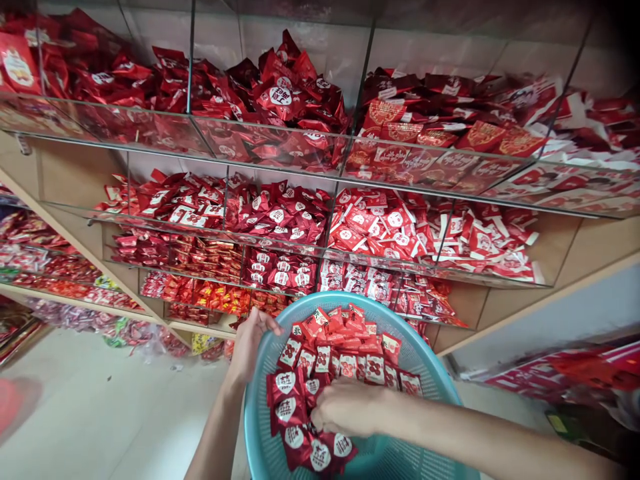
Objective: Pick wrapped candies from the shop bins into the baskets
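Observation:
A round teal plastic basket [430, 373] is held in front of me, below the shelves. My left hand [249, 347] grips its left rim, fingers curled over the edge. Inside lies a pile of small red candy packets [345, 353], some dark red with white round labels, some bright red. My right hand [347, 407] reaches in from the right and rests on the dark red packets [295, 437] in the near part of the basket; its fingers are curled down among them, and what they hold is hidden.
Tiered clear acrylic bins [280, 160] on wooden shelving [575, 260] fill the view above, each compartment heaped with red wrapped sweets [285, 93]. More shelves of sweets run off to the left [45, 267]. A pale floor [110, 413] lies lower left.

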A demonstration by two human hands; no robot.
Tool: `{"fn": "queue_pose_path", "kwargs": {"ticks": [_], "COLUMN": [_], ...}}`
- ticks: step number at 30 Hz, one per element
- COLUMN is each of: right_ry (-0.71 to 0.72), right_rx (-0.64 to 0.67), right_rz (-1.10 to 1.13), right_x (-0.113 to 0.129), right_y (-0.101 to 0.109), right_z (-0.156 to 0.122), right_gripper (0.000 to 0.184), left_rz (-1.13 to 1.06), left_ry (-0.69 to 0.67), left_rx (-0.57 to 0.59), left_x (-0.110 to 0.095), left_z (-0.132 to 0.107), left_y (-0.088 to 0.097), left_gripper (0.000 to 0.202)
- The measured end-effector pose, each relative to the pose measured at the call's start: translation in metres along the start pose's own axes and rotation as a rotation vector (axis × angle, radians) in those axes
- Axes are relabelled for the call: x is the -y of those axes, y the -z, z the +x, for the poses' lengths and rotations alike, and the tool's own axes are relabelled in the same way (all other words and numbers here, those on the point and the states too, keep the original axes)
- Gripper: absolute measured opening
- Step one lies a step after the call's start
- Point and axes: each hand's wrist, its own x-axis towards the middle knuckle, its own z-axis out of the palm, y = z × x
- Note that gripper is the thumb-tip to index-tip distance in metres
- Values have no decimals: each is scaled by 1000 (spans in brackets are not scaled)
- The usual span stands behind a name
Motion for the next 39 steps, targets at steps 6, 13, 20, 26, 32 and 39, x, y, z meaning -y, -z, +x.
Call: {"fn": "queue_pose_path", "kwargs": {"ticks": [6, 13, 20, 26, 32, 39], "right_ry": [164, 177, -248, -373, -334, -324], "right_rx": [-32, -193, -448, -264, -241, -241], "right_rz": [-307, -190, 234, 113, 15, 13], "right_x": [10, 8, 13, 13, 22, 30], "right_y": [-10, -20, -55, -93, -85, -67], "right_z": [9, 10, -29, -37, -29, -21], "right_gripper": [14, 17, 16, 47, 45, 34], "left_rz": [-5, -17, -26, -15, -23, -30], "left_ry": [17, 43, 22, 28, 27, 16], "left_rx": [-15, -18, -2, -15, -23, -15], "left_x": [0, 0, -1, -1, -1, -1], "left_z": [1, 2, 2, 2, 1, 1], "left_y": [-1, 0, 0, -2, -2, -2], "left_gripper": [48, 47, 48, 48, 47, 47]}}
